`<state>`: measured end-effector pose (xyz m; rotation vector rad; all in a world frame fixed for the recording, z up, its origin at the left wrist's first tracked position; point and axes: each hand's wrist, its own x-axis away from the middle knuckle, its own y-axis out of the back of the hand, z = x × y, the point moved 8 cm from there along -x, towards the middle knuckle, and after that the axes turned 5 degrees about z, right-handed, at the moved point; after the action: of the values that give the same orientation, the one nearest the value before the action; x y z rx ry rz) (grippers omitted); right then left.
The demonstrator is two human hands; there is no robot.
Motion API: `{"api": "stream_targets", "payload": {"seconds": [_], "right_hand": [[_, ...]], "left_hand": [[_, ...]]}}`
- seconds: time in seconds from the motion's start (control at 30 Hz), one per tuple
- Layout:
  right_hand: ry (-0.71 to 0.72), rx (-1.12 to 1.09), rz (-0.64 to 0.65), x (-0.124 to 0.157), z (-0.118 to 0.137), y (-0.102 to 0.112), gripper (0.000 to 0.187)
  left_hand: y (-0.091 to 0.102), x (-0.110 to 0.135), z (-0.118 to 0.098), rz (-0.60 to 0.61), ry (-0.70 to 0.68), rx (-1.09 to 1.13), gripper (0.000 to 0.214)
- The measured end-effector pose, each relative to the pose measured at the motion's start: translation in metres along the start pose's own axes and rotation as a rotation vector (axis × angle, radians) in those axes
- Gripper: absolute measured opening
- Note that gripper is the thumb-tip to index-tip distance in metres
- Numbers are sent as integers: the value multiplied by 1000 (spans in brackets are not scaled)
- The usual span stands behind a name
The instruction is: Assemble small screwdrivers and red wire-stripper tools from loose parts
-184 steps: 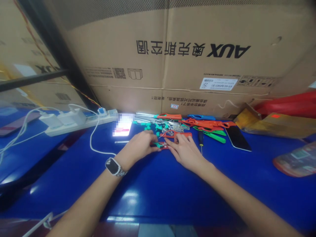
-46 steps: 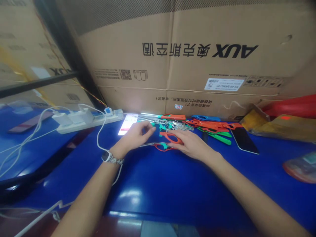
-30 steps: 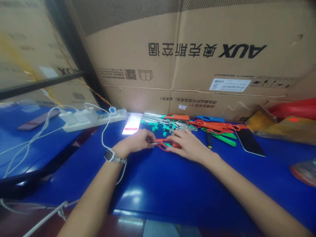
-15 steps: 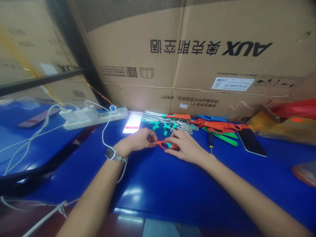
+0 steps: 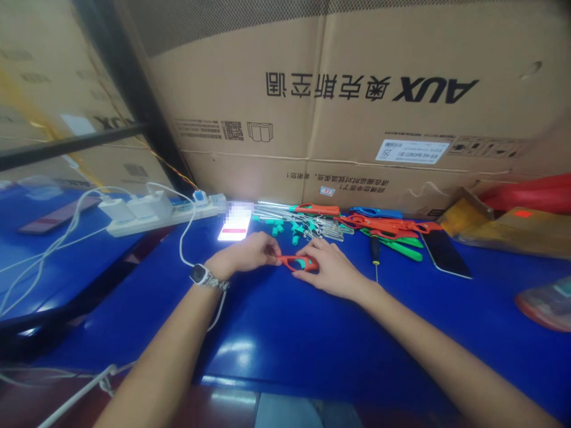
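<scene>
My left hand (image 5: 248, 253) pinches the blade end of the red-handled scissors with teal inserts (image 5: 298, 262), lying on the blue tabletop (image 5: 285, 333) between my hands; my right hand (image 5: 329, 271) grips their handle loops, a black-handled screwdriver (image 5: 375, 252) just right of it

Dim, soft focus, glaring phone (image 5: 235, 224), warped edges
</scene>
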<state>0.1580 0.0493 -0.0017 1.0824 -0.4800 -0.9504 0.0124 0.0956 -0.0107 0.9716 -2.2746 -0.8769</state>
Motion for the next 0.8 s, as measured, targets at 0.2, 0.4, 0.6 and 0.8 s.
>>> {"api": "stream_targets", "payload": {"seconds": [0.2, 0.4, 0.6, 0.8], "right_hand": [[-90, -12, 54, 0, -9, 9, 25], [-87, -20, 105, 4, -8, 14, 21], [-65, -29, -63, 10, -6, 21, 15], [-58, -43, -200, 12, -7, 27, 9]], "left_hand": [[0, 2, -6, -23, -4, -39, 17], [6, 3, -20, -116, -96, -59, 11], [5, 6, -31, -112, -179, 52, 29], [9, 11, -54, -168, -304, -147, 26]]}}
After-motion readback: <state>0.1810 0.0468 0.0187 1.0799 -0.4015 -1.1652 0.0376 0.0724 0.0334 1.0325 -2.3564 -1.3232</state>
